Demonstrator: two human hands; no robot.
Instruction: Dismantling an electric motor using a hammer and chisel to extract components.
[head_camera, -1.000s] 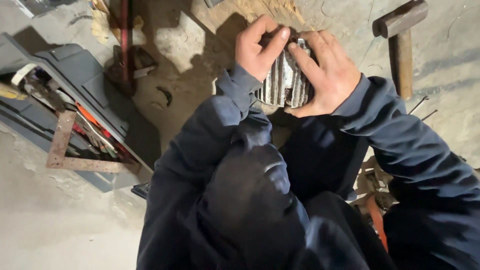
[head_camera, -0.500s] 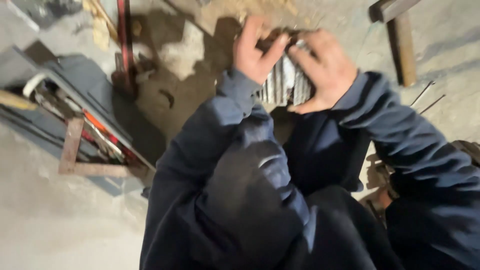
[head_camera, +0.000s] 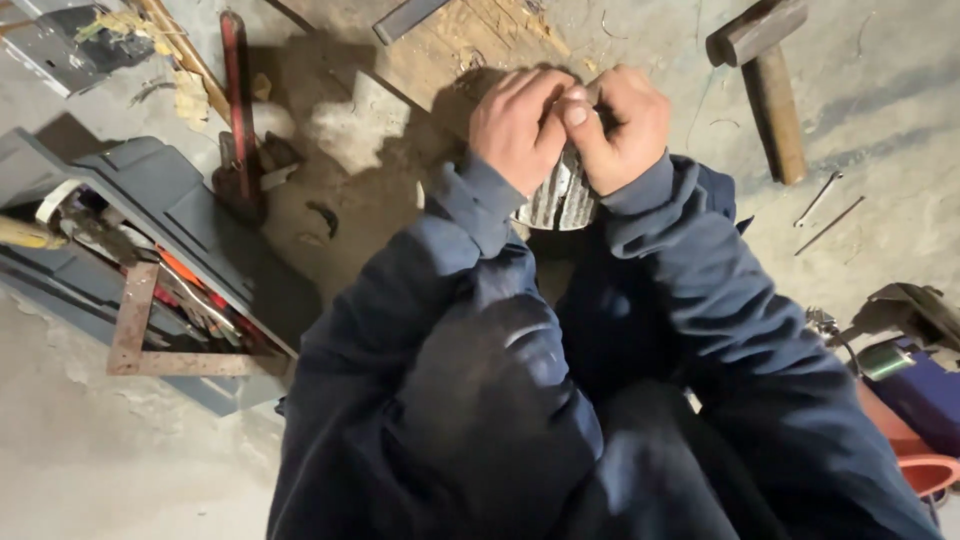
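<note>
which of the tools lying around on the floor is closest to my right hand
The hammer with the wooden handle, just beyond your right hand; the red tool and rusty square lie far left.

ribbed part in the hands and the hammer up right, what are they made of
Ribbed part: looks like bare cast metal, grey with shiny parallel fins; the alloy cannot be told. Hammer: brown wooden handle, with a dark, dull head, probably steel.

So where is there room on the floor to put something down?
Bare concrete lies between the hammer and the thin metal rods, and at the lower left below the rusty square. It is crowded around the open toolbox, and where both hands grip the ribbed metal part.
</note>
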